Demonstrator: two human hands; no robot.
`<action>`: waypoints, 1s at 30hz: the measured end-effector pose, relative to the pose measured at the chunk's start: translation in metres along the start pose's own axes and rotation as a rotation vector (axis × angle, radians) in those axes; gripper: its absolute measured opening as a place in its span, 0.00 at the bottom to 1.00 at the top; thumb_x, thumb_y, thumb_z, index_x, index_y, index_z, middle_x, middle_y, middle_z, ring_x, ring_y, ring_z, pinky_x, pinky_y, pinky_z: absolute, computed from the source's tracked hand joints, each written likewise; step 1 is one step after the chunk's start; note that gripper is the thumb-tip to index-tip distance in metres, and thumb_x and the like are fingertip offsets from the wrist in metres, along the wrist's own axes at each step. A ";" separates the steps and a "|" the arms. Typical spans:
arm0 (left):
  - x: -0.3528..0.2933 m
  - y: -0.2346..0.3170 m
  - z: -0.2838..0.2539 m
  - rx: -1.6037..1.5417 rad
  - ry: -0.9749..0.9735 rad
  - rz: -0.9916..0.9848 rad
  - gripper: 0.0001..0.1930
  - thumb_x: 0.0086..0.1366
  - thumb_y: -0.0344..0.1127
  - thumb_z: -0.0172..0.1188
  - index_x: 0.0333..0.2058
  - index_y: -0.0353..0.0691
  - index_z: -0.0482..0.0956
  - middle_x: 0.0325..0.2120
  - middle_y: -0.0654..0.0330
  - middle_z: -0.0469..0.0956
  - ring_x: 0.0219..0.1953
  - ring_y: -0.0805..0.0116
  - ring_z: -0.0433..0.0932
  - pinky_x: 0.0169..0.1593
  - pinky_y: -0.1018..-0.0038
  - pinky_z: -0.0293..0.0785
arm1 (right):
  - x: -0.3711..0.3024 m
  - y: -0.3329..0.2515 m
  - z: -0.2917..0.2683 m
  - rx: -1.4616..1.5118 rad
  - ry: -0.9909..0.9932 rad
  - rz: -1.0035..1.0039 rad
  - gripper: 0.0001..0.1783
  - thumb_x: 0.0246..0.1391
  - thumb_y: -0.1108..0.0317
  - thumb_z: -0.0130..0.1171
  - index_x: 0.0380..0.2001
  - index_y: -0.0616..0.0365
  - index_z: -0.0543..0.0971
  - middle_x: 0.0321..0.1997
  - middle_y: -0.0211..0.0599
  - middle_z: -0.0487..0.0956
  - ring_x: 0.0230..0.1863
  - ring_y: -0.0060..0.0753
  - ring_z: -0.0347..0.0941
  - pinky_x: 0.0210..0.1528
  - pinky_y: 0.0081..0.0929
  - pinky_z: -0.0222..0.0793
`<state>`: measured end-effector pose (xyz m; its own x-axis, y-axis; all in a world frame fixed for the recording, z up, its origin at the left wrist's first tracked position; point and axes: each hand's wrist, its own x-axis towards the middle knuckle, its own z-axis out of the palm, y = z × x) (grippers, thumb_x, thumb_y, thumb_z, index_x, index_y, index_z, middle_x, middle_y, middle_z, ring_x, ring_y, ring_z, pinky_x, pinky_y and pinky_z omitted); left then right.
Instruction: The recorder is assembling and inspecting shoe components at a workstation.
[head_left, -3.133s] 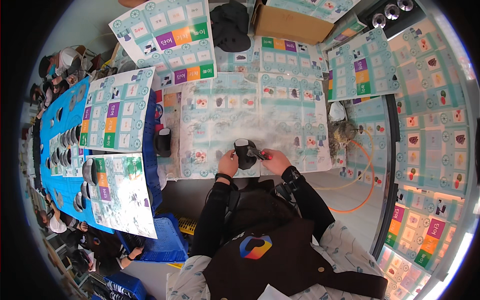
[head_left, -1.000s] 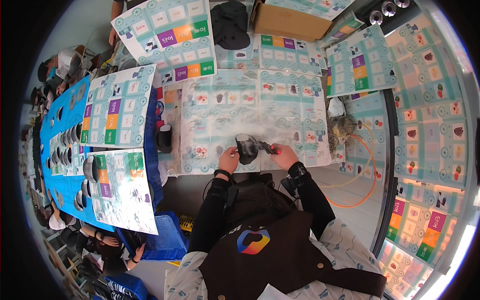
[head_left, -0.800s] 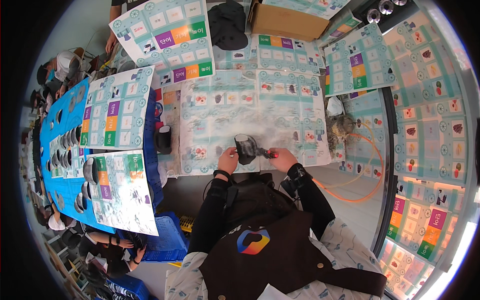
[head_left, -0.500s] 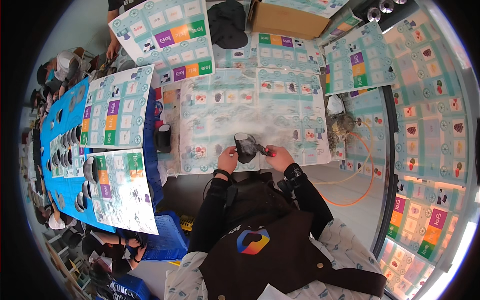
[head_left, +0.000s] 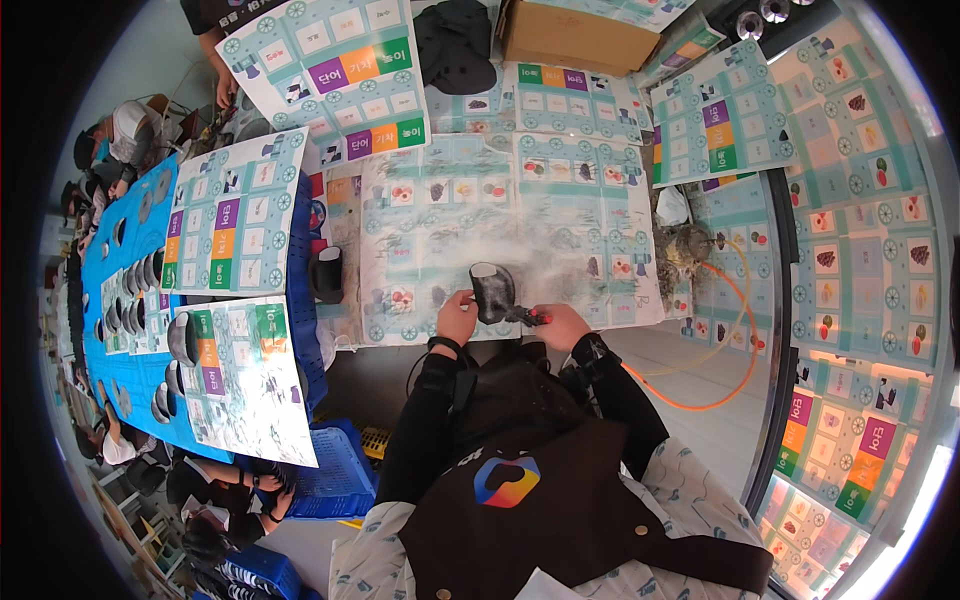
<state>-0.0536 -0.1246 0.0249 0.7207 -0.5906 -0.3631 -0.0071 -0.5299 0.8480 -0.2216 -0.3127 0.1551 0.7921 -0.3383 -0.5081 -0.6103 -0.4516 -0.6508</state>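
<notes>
My left hand (head_left: pixel 457 319) holds a dark, rounded, cup-like piece (head_left: pixel 493 297) by its left side, just above the near edge of the paper-covered worktable (head_left: pixel 440 255). The piece has a pale flat patch at its upper end and greyish, dusty-looking sides. In my right hand (head_left: pixel 563 327) is a small black-and-red hand tool (head_left: pixel 529 316), its black end against or very near the lower right of the piece. What kind of tool it is cannot be made out. Its grip is partly hidden by my fingers.
A similar dark piece (head_left: pixel 325 276) stands at the table's left. Several more lie on a blue table (head_left: pixel 150 370) further left, where other people work. Blue crates (head_left: pixel 332 470) stand below. An orange hose (head_left: pixel 741 345) loops at the right. A cardboard box (head_left: pixel 575 38) sits at the back.
The tool has dropped slightly and its angle has flattened, while the piece is turned a little in my left hand. The orange hose has shifted slightly.
</notes>
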 end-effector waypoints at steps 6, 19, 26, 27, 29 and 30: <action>0.002 0.003 0.003 -0.016 -0.012 0.000 0.17 0.62 0.37 0.61 0.49 0.40 0.80 0.38 0.53 0.85 0.38 0.52 0.83 0.45 0.60 0.78 | -0.002 0.009 0.008 0.091 0.017 0.047 0.24 0.46 0.63 0.61 0.47 0.61 0.80 0.39 0.54 0.83 0.42 0.60 0.77 0.46 0.41 0.73; 0.009 -0.001 0.011 0.010 0.001 0.106 0.14 0.65 0.32 0.60 0.47 0.33 0.78 0.33 0.54 0.84 0.30 0.63 0.85 0.36 0.68 0.79 | -0.009 0.015 0.008 0.081 0.096 0.073 0.17 0.46 0.64 0.56 0.39 0.57 0.82 0.37 0.55 0.82 0.43 0.63 0.76 0.46 0.53 0.71; 0.008 0.008 0.011 0.115 0.066 0.136 0.16 0.62 0.37 0.67 0.45 0.35 0.78 0.31 0.55 0.84 0.31 0.61 0.84 0.37 0.67 0.78 | 0.003 -0.009 -0.014 -0.022 0.218 0.084 0.14 0.47 0.65 0.54 0.39 0.56 0.79 0.33 0.54 0.80 0.40 0.65 0.75 0.42 0.56 0.70; 0.008 0.008 0.010 0.113 0.068 0.135 0.16 0.62 0.37 0.67 0.45 0.35 0.78 0.31 0.55 0.84 0.31 0.61 0.84 0.37 0.67 0.78 | 0.003 -0.019 -0.019 -0.048 0.218 0.076 0.15 0.47 0.65 0.54 0.39 0.55 0.80 0.33 0.54 0.81 0.40 0.64 0.75 0.42 0.56 0.70; 0.006 0.005 0.006 0.114 0.062 0.093 0.17 0.60 0.39 0.69 0.44 0.36 0.79 0.31 0.56 0.84 0.33 0.60 0.84 0.38 0.66 0.78 | 0.004 -0.020 -0.018 -0.077 0.215 0.067 0.15 0.47 0.65 0.54 0.39 0.55 0.80 0.33 0.53 0.81 0.40 0.64 0.76 0.43 0.56 0.71; 0.007 0.004 0.005 0.112 0.066 0.093 0.17 0.60 0.39 0.69 0.44 0.36 0.79 0.31 0.56 0.84 0.33 0.60 0.84 0.38 0.66 0.78 | 0.005 -0.016 -0.016 -0.099 0.205 0.056 0.15 0.47 0.65 0.55 0.39 0.55 0.81 0.34 0.54 0.81 0.40 0.64 0.76 0.43 0.55 0.71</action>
<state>-0.0521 -0.1340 0.0241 0.7574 -0.6010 -0.2553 -0.1507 -0.5413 0.8272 -0.2081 -0.3203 0.1715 0.7487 -0.5210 -0.4098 -0.6572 -0.5029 -0.5614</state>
